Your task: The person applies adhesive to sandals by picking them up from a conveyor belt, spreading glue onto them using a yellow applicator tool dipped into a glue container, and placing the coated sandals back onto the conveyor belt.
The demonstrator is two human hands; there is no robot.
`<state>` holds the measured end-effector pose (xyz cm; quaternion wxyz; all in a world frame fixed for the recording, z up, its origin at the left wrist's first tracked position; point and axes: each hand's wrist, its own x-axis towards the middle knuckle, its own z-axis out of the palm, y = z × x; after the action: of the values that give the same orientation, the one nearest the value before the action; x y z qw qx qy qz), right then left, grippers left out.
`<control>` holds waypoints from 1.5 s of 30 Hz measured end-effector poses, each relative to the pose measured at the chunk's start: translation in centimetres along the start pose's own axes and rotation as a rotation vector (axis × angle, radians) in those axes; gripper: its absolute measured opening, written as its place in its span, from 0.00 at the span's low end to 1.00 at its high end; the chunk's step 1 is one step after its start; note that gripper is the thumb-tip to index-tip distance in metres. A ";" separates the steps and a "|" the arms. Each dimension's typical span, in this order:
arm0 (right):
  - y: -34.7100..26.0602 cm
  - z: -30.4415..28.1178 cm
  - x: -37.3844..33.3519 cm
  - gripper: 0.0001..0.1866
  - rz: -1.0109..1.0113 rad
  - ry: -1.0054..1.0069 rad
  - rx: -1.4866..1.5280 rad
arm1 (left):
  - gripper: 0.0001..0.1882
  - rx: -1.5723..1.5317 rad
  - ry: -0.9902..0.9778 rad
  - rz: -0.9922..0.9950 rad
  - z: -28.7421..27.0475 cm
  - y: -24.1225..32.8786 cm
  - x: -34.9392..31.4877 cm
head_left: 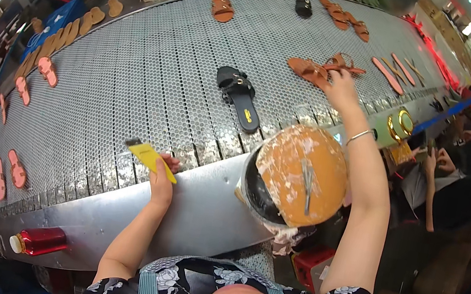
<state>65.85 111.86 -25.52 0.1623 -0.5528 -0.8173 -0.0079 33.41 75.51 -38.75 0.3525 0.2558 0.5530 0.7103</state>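
Note:
My left hand [160, 183] is closed on a flat yellow strip with a dark tip [146, 155], above the near edge of the conveyor; its exact kind is unclear. My right hand [341, 91] reaches across the belt, fingers closed on a brown strappy sandal [344, 67]. Another brown sandal [307, 71] lies against it on the left. Between my hands, a black sandal [238, 97] with a buckle and a yellow label on its insole lies on the mesh.
The mesh conveyor [132, 91] carries pink sandals [17, 168] at left and brown sandals [222, 9] farther off. By my right forearm stands a tub with an orange lid [303, 175], tweezers on top. A bottle of red liquid [42, 241] lies near left. Other people work around.

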 end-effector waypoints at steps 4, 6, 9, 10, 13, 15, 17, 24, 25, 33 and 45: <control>7.5 3.4 5.5 0.28 0.184 -0.061 -0.188 | 0.18 0.165 -0.106 0.102 0.0 -0.9 -0.6; 9.9 3.9 7.3 0.34 0.321 -0.006 -0.202 | 0.18 0.188 -0.091 0.084 0.4 -1.5 -0.4; 11.9 5.5 10.2 0.32 0.259 0.028 -0.234 | 0.18 0.183 -0.088 0.082 0.2 -1.5 -0.8; 12.0 6.1 11.0 0.35 0.248 0.020 -0.256 | 0.18 0.183 -0.107 0.066 0.2 -1.4 -1.0; 13.4 6.8 11.5 0.38 0.250 -0.028 -0.307 | 0.19 0.245 -0.102 0.095 0.7 -2.1 -0.5; 14.4 7.0 11.5 0.38 0.221 -0.049 -0.337 | 0.18 0.248 -0.134 0.086 1.4 -2.5 0.0; 13.9 7.1 11.3 0.38 0.176 -0.078 -0.349 | 0.18 0.266 -0.146 0.077 1.4 -2.7 0.2; 13.7 10.6 10.7 0.37 -0.138 0.012 -0.003 | 0.16 0.236 -0.103 0.028 -0.8 -3.8 -0.5; 14.7 10.5 10.3 0.34 -0.058 -0.029 -0.018 | 0.15 0.270 -0.139 0.034 0.0 -3.7 -0.1; 10.2 16.4 11.2 0.32 -0.283 -0.212 0.384 | 0.11 0.337 -0.148 0.065 0.9 -1.6 -0.5; 9.2 11.0 15.3 0.17 0.056 0.037 0.299 | 0.12 0.373 -0.225 0.073 1.4 -2.9 -0.4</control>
<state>66.20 131.29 -33.27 0.2579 -0.5446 -0.7907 0.1084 35.35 76.51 -41.18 0.3325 0.4139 0.6225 0.5750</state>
